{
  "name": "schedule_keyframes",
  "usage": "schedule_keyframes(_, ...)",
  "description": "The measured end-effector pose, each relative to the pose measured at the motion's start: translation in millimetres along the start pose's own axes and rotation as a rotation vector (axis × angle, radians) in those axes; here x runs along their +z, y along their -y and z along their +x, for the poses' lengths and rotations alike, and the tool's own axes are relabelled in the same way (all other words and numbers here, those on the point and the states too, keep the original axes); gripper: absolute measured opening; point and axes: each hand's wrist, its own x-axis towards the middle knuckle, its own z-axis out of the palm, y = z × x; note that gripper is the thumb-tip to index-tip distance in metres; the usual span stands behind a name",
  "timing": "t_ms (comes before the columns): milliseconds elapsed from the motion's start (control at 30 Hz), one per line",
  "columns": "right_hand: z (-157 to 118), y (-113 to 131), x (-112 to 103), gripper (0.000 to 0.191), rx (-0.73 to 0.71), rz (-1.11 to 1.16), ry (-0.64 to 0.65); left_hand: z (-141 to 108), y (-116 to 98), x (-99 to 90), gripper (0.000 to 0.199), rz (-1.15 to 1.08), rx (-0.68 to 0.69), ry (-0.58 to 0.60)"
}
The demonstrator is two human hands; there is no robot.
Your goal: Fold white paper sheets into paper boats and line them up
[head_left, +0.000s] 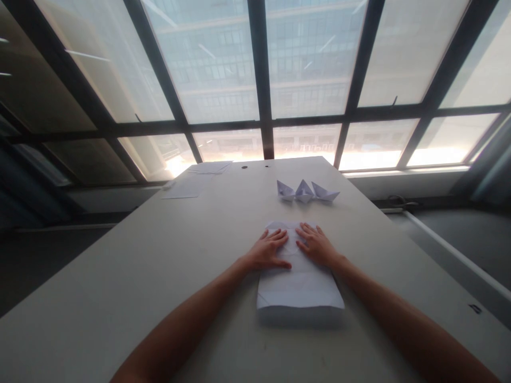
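A creased sheet of white paper lies in front of me, its near edge lifted off the table and casting a shadow. Flat on its far left part rests my left hand, fingers spread and thumb pointing right. My right hand presses on the far right part, fingers also stretched out. Fold lines and a folded far edge show between and beyond the hands. Neither hand grips anything. What lies under the palms is hidden.
Three folded paper boats stand in a row beyond the paper, to the right. Loose white sheets lie at the table's far left. The white table reaches toward large windows with dark frames.
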Motion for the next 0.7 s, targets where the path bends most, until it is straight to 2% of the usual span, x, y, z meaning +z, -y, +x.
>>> schedule_keyframes(100,-0.2,0.4,-0.1,0.053,0.006,0.006,-0.012,-0.9,1.5,-0.5,0.111,-0.029,0.009,0.024)
schedule_keyframes(400,3.5,3.4,1.6,0.048,-0.006,-0.014,-0.078,4.0,0.8,2.6,0.107,-0.109,-0.037,0.026)
schedule_keyframes(567,2.7,1.8,-0.6,0.044,-0.028,0.026,-0.086,4.1,-2.2,1.9,0.091,-0.105,-0.05,0.008)
schedule_keyframes(700,-2.7,1.8,-6.1,0.047,-0.147,0.079,-0.033,2.7,1.4,-0.1,0.08,-0.065,-0.051,-0.014)
